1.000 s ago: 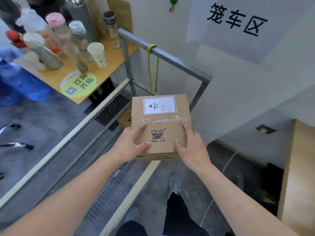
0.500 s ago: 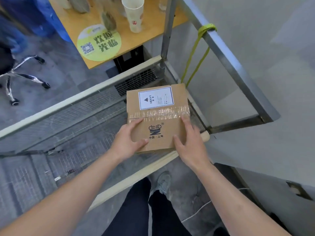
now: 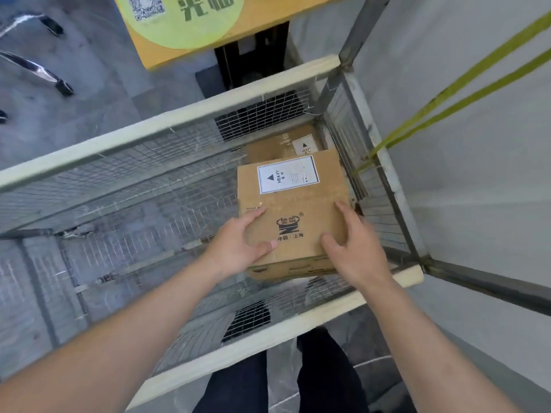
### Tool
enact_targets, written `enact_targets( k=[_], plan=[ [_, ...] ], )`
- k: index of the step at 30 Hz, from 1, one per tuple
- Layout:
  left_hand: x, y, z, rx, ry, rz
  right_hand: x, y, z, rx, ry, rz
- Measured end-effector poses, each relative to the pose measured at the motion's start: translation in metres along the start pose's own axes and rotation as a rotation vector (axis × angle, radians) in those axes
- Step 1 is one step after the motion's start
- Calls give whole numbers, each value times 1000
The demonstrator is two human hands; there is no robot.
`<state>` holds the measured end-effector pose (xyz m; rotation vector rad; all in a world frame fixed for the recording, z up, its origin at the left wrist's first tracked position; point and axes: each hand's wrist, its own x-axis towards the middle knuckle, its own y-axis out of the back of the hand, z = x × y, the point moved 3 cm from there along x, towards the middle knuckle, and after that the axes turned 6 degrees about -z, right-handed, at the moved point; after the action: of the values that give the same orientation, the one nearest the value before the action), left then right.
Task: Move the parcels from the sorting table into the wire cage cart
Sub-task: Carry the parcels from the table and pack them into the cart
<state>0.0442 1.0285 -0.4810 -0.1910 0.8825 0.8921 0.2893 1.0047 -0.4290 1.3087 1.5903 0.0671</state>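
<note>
Nearest the camera, two bare forearms reach forward over the pale near rail of the wire cage cart (image 3: 244, 344). The left hand (image 3: 235, 248) grips the near left corner of a cardboard parcel (image 3: 301, 213), thumb lying across the top face and fingers curled along its left edge. The right hand (image 3: 354, 251) clamps the near right corner of the same parcel, thumb on top and fingers wrapped down the right side. The hands are apart, one at each side. The parcel is held inside the cart's frame, near its right mesh wall, above the mesh floor; a white label (image 3: 287, 174) reading HEAVY sits on its far half. Just beyond and lower, a second parcel (image 3: 280, 146) lies in the far right corner of the cart. Past the far rail stands a wooden worktop (image 3: 268, 13) bearing a round green sticker (image 3: 185, 22). A yellow-green strap (image 3: 447, 96) runs along the right.
</note>
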Motion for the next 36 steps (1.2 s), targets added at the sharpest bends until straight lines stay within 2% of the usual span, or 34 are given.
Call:
enact_targets(
  k=[3,10,16,20,24,30,36],
  plan=[
    [25,-11,-10,13,40,-68,28,-4,16,-52,-37,-42],
    [79,-53,-22,-75,45,-79,88,-8,57,-83,-27,-111],
    [116,-96,-49,-117,123,3,128,-19,106,2,-39,-273],
    [121,-130,-70,-144,186,68,144,-37,131,-40,-105,-389],
    [125,-155,-82,-59,201,136,152,-59,145,-200,-127,-362],
    [151,-166,-102,131,214,129,180,-83,160,-404,-125,-384],
    [175,-173,-108,184,229,87,204,-104,179,-368,-238,-473]
  ],
)
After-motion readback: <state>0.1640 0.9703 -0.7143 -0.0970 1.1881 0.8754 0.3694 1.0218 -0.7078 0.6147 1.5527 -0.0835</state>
